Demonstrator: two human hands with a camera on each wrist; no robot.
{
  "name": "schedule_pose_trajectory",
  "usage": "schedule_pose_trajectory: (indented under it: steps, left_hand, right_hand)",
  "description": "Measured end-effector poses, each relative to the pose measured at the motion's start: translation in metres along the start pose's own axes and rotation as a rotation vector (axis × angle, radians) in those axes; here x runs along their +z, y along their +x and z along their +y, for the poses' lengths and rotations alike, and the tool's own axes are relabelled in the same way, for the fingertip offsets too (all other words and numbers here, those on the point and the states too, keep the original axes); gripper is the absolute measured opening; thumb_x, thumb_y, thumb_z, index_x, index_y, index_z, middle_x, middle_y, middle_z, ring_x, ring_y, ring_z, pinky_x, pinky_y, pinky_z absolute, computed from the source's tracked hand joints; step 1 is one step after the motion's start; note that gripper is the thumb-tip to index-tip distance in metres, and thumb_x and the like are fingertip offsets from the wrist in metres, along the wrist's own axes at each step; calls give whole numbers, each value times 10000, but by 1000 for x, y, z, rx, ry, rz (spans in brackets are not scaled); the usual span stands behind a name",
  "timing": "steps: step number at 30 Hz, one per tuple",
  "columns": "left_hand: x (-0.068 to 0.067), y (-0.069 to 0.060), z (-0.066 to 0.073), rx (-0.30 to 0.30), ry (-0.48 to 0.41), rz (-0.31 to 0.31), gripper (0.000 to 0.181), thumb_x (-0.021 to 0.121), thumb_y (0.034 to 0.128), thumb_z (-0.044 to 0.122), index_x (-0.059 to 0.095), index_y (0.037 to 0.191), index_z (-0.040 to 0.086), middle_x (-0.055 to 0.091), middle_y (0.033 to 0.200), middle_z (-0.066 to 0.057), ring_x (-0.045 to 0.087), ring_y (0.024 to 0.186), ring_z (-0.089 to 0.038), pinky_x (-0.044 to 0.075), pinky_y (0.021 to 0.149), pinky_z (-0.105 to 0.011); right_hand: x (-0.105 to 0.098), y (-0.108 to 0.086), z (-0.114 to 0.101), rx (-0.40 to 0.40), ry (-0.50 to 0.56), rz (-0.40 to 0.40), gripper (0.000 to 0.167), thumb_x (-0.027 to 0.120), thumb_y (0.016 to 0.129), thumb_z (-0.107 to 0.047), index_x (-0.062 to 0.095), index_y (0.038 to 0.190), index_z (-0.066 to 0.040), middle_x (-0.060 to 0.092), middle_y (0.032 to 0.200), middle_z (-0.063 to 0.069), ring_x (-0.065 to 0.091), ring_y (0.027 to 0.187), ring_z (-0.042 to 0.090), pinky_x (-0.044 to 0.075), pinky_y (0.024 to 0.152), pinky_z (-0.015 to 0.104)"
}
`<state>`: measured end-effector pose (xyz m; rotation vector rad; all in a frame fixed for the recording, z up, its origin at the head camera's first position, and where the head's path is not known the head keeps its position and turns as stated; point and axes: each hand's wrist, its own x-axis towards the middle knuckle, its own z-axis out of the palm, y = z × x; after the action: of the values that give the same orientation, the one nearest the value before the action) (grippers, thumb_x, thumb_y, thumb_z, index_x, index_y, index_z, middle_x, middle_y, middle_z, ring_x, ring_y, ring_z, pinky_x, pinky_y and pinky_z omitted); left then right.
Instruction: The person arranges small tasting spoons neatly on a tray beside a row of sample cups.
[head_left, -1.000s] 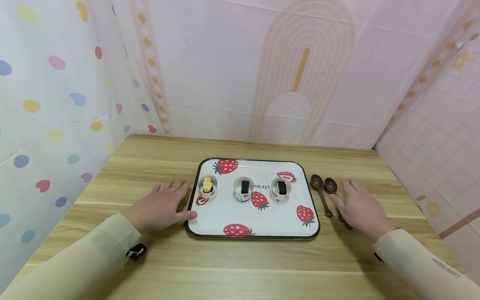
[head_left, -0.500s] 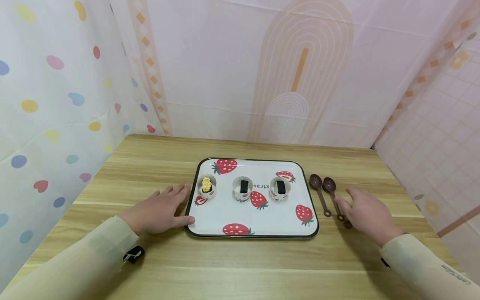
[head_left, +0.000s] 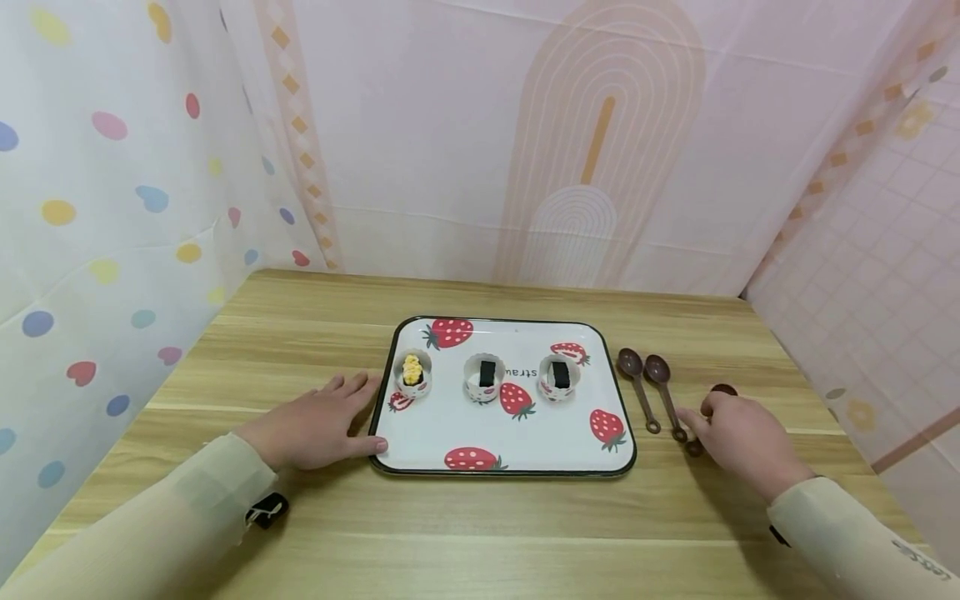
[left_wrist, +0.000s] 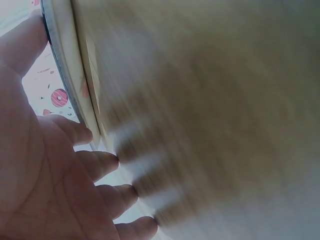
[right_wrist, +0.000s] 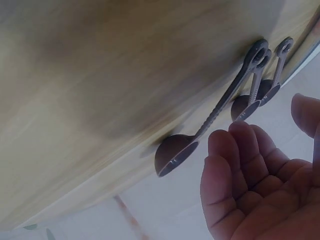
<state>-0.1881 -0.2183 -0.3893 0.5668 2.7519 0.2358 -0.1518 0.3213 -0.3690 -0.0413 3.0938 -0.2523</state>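
My left hand (head_left: 311,425) lies with spread fingers at the tray's left edge, its thumb on the rim of the white strawberry tray (head_left: 495,446). My right hand (head_left: 750,437) hovers over a brown measuring spoon (right_wrist: 172,152), hiding much of it in the head view. In the right wrist view its fingers are loosely bent, the thumb stands apart, and nothing is held. Two more brown measuring spoons, one left (head_left: 639,389) and one right (head_left: 664,392), lie between that hand and the tray.
On the tray stand three paper cups: the left cup (head_left: 426,390) with a yellow-topped piece (head_left: 412,369), the middle cup (head_left: 474,387) and right cup (head_left: 551,392) each with a black-wrapped piece. Patterned curtains (head_left: 420,167) enclose the wooden table (head_left: 465,533).
My right hand has moved right and nearer, off the middle spoon and over the rightmost one, its fingers bending more. The left hand barely shifts on the tray's edge.
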Motion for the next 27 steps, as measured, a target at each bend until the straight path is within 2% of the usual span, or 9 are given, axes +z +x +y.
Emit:
schedule_pose_trajectory:
  steps: [5, 12, 17, 27]
  left_hand:
    - [0, -1, 0, -1, 2, 1, 1128, 545, 923, 805, 200, 1682, 46, 240, 1714, -285, 231, 1531, -619, 291, 1191, -741]
    - [0, -2, 1, 12, 8, -1, 1151, 559, 900, 824, 211, 1682, 55, 257, 1710, -281, 239, 1520, -635, 303, 1180, -747]
    - [1, -2, 1, 9, 4, -10, 1198, 574, 865, 854, 211, 1682, 56, 259, 1708, -283, 240, 1518, -638, 288, 1178, -760]
    - [1, -2, 2, 1, -17, -18, 1240, 609, 828, 866, 206, 1685, 65, 264, 1708, -279, 234, 1523, -635, 276, 1180, -766]
  right_hand:
    - [2, -2, 3, 7, -1, -8, 424, 586, 1061, -411, 640, 831, -59, 561, 657, 20, 515, 601, 203, 421, 575, 354]
    - [4, -2, 7, 69, 10, -78, 448, 589, 1054, -439, 637, 758, -106, 535, 632, 5, 499, 597, 191, 377, 561, 325]
    - [7, -3, 8, 77, 13, -98, 437, 598, 1049, -408, 630, 701, -147, 486, 599, -12, 474, 576, 176, 352, 551, 315]
    - [8, -1, 12, 70, -19, -126, 406, 588, 1056, -394, 703, 770, -130, 592, 691, 32, 525, 641, 210, 403, 595, 347]
